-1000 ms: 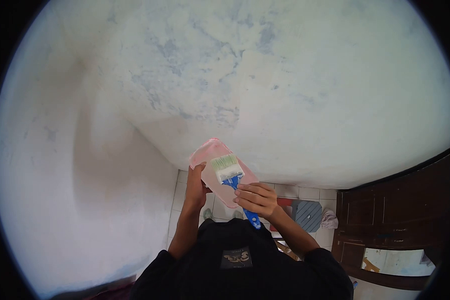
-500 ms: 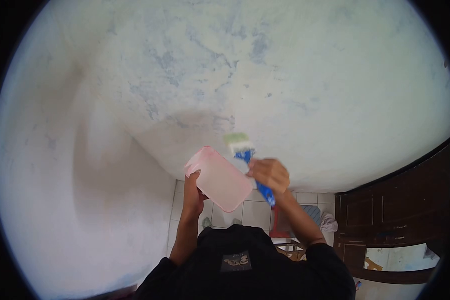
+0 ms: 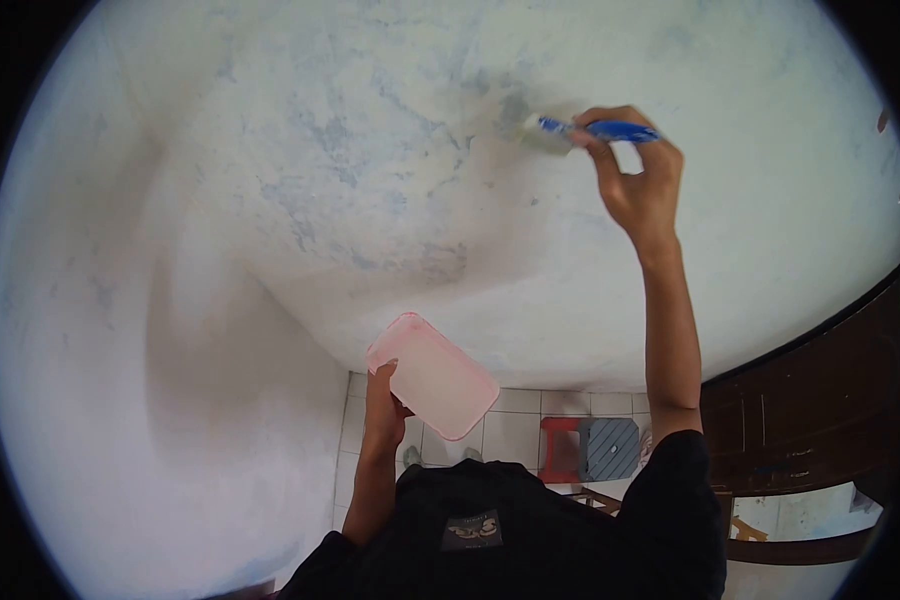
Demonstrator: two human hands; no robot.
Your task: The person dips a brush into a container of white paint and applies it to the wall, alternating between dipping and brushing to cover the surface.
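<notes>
My right hand is raised high and grips a paintbrush with a blue handle. Its pale bristles press against the patchy white and grey wall to the left of the hand. My left hand holds a pink rectangular plastic container by its left edge, low in front of my chest. The container is tilted, and I cannot see what is inside it.
The wall meets another white wall in a corner on the left. Below lies a white tiled floor with a red stool and a grey-blue stool. A dark wooden cabinet stands at the lower right.
My right hand lifted the brush out of the pink container and swung it up and to the right onto the wall. The container has stayed low in my left hand.
</notes>
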